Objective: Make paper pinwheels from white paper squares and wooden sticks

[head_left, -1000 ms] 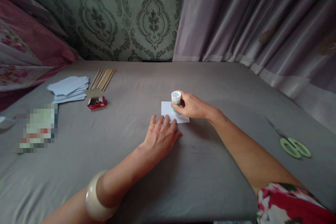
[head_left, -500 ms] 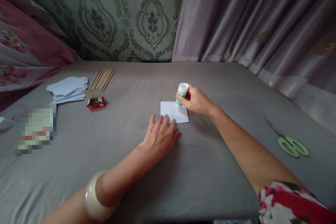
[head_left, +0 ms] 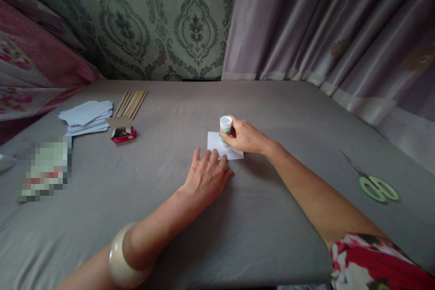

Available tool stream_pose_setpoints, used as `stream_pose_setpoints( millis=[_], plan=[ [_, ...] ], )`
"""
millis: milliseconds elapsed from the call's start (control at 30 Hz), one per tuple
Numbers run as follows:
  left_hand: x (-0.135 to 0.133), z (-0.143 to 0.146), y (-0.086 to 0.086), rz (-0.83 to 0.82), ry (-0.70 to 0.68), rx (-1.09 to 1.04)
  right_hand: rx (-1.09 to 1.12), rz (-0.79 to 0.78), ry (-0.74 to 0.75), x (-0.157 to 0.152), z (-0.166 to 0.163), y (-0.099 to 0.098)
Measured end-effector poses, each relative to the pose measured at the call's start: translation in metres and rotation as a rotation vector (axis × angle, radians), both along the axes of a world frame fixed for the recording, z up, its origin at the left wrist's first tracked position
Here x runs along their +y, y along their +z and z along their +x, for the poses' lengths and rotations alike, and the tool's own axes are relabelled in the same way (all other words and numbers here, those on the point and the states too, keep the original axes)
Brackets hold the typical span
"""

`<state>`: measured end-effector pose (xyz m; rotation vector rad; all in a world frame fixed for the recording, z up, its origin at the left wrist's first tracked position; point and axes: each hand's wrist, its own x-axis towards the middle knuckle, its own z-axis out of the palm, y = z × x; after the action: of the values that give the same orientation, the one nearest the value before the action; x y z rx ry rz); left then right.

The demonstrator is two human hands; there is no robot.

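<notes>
A small white paper square (head_left: 215, 140) lies on the grey cloth-covered table (head_left: 238, 235). My left hand (head_left: 208, 176) rests flat on its near edge, fingers spread, pinning it down. My right hand (head_left: 245, 137) grips a green and white glue stick (head_left: 224, 127), held upright with its tip down on the paper's middle.
At the back left lie a stack of white paper sheets (head_left: 86, 115), a bundle of wooden sticks (head_left: 131, 102) and a small open red box (head_left: 123, 133). Green-handled scissors (head_left: 374, 186) lie at the right. A blurred patch (head_left: 44, 167) sits at the left.
My right hand slid the glue stick out to the paper's far right corner, then back left onto the paper's middle. My left hand stayed put.
</notes>
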<state>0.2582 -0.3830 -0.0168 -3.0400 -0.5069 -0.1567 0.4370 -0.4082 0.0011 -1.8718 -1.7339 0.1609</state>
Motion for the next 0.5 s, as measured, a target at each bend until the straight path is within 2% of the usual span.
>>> stream_pose_setpoints(
  millis=[167,367,500],
  plan=[
    [-0.001,0.000,-0.001,-0.009,0.002,-0.012,-0.013,-0.019,-0.015,-0.003,0.005,0.002],
    [0.003,-0.001,-0.005,-0.001,-0.020,-0.049,0.208,0.112,-0.082,-0.001,0.020,-0.004],
    [0.006,0.000,-0.006,-0.005,-0.022,-0.063,0.239,0.116,-0.066,0.001,0.019,-0.006]
  ],
)
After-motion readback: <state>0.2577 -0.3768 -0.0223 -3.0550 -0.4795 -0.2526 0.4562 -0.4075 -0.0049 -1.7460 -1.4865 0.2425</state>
